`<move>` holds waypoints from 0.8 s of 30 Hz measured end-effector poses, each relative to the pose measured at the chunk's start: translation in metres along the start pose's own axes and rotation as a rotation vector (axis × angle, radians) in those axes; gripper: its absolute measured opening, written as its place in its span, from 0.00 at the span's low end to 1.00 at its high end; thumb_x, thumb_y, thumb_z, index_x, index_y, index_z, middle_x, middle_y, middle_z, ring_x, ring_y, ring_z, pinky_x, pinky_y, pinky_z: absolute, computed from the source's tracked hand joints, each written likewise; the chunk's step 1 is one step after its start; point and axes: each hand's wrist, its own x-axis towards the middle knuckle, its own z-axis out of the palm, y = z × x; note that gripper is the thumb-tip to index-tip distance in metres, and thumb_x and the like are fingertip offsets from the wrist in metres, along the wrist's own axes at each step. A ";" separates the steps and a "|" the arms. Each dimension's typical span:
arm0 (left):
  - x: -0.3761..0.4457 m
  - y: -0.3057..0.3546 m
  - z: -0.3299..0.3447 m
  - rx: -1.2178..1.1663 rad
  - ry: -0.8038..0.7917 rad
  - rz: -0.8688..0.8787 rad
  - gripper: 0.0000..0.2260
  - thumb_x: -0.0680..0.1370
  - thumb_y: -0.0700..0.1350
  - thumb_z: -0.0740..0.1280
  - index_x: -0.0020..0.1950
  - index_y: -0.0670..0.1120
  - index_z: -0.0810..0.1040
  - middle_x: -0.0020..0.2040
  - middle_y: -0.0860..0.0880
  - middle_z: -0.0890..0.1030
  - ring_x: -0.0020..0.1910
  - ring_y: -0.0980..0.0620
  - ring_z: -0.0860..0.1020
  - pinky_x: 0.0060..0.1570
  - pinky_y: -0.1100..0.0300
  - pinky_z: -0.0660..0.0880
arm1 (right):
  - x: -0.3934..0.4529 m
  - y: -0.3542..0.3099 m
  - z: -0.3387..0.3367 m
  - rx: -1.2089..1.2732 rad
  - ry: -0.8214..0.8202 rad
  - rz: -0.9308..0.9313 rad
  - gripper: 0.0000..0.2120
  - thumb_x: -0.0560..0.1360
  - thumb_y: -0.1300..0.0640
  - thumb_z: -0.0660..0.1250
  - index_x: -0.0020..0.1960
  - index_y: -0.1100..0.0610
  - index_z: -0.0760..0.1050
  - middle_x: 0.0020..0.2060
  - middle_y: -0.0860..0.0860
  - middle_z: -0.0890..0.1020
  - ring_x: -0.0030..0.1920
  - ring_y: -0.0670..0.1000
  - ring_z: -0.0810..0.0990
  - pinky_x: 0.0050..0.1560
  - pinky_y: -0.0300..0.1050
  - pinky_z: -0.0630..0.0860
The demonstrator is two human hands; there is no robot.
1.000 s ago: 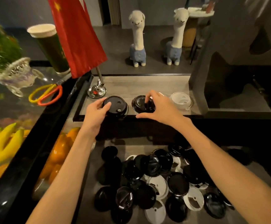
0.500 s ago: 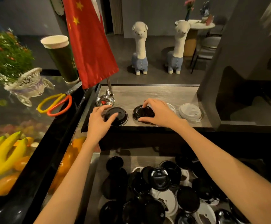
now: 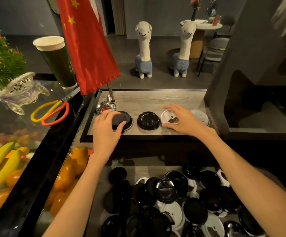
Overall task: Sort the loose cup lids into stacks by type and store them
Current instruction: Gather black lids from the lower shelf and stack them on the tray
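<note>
The left hand [image 3: 107, 129] curls over the near edge of a black lid [image 3: 124, 121] on the raised wooden shelf [image 3: 155, 101], thumb and fingers gripping its rim. The right hand [image 3: 184, 121] is spread with fingers relaxed, its fingertips resting on a white lid [image 3: 168, 116] without curling round it. Between the two hands sits a second black lid stack [image 3: 148, 120], touched by neither, its drinking tab facing up. Just beyond the right hand, toward the dark wall, another white lid [image 3: 201, 116] lies on the same shelf. Below both forearms, on the lower table [image 3: 137, 171], a heap of loose lids [image 3: 173, 199] lies jumbled, black and white mixed and overlapping. Just past the left hand stands the shiny base of a flag stand [image 3: 106, 106], with a red flag [image 3: 85, 43] hanging above. Further to the left of that hand are scissors with yellow and orange handles [image 3: 50, 112], a tall green paper cup [image 3: 57, 61], a glass basket of greenery [image 3: 17, 90], and bananas [image 3: 0, 165] with orange fruit under glass. Far beyond the hands two plush alpacas [image 3: 144, 50] stand on the floor.
</note>
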 end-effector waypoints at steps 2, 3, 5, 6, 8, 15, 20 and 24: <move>-0.006 0.017 0.006 0.003 -0.014 0.166 0.17 0.80 0.49 0.69 0.68 0.49 0.77 0.66 0.51 0.77 0.70 0.50 0.71 0.71 0.49 0.70 | -0.007 0.009 0.001 -0.004 0.001 0.023 0.33 0.76 0.43 0.75 0.76 0.52 0.70 0.72 0.49 0.75 0.70 0.51 0.74 0.71 0.54 0.73; -0.010 0.027 0.011 0.011 -0.058 0.247 0.17 0.81 0.49 0.68 0.70 0.49 0.76 0.69 0.51 0.76 0.73 0.50 0.69 0.74 0.49 0.68 | -0.009 0.010 0.002 -0.003 0.013 0.017 0.32 0.76 0.44 0.75 0.75 0.53 0.71 0.71 0.49 0.76 0.70 0.51 0.74 0.71 0.53 0.73; -0.015 0.040 0.023 0.061 -0.157 0.342 0.20 0.83 0.49 0.65 0.75 0.50 0.73 0.75 0.50 0.73 0.78 0.48 0.64 0.79 0.49 0.60 | -0.013 0.009 0.002 0.004 0.039 -0.003 0.33 0.75 0.42 0.75 0.75 0.54 0.71 0.71 0.50 0.76 0.69 0.51 0.75 0.71 0.53 0.74; -0.017 0.043 0.028 0.092 -0.199 0.351 0.21 0.83 0.50 0.64 0.77 0.51 0.71 0.77 0.50 0.71 0.80 0.47 0.61 0.79 0.50 0.56 | -0.015 0.009 0.000 0.008 0.055 0.000 0.34 0.75 0.41 0.74 0.75 0.53 0.70 0.71 0.50 0.75 0.70 0.51 0.75 0.71 0.53 0.73; -0.019 0.044 0.034 0.140 -0.267 0.320 0.22 0.85 0.52 0.62 0.79 0.53 0.67 0.79 0.50 0.68 0.82 0.46 0.58 0.80 0.50 0.52 | -0.022 0.016 -0.007 -0.010 0.107 0.038 0.33 0.77 0.39 0.70 0.77 0.53 0.69 0.73 0.50 0.73 0.72 0.53 0.73 0.73 0.53 0.71; -0.031 0.032 0.032 0.298 -0.208 0.203 0.26 0.85 0.58 0.51 0.83 0.53 0.57 0.83 0.46 0.59 0.83 0.42 0.54 0.81 0.45 0.50 | -0.067 0.037 -0.002 -0.207 0.033 0.180 0.45 0.76 0.29 0.39 0.84 0.56 0.53 0.83 0.55 0.57 0.83 0.55 0.53 0.83 0.54 0.51; -0.035 0.021 0.029 0.338 -0.268 0.113 0.33 0.82 0.63 0.40 0.83 0.49 0.58 0.83 0.46 0.58 0.83 0.46 0.52 0.82 0.45 0.49 | -0.081 0.037 0.003 -0.281 0.024 0.185 0.43 0.78 0.32 0.39 0.84 0.56 0.47 0.84 0.55 0.50 0.84 0.53 0.46 0.82 0.50 0.42; -0.036 0.025 0.021 0.310 -0.263 0.100 0.34 0.82 0.63 0.40 0.82 0.49 0.60 0.83 0.47 0.58 0.83 0.47 0.51 0.82 0.44 0.48 | -0.086 0.035 0.001 -0.258 0.080 0.155 0.44 0.78 0.30 0.40 0.84 0.58 0.51 0.83 0.57 0.54 0.84 0.55 0.49 0.83 0.53 0.48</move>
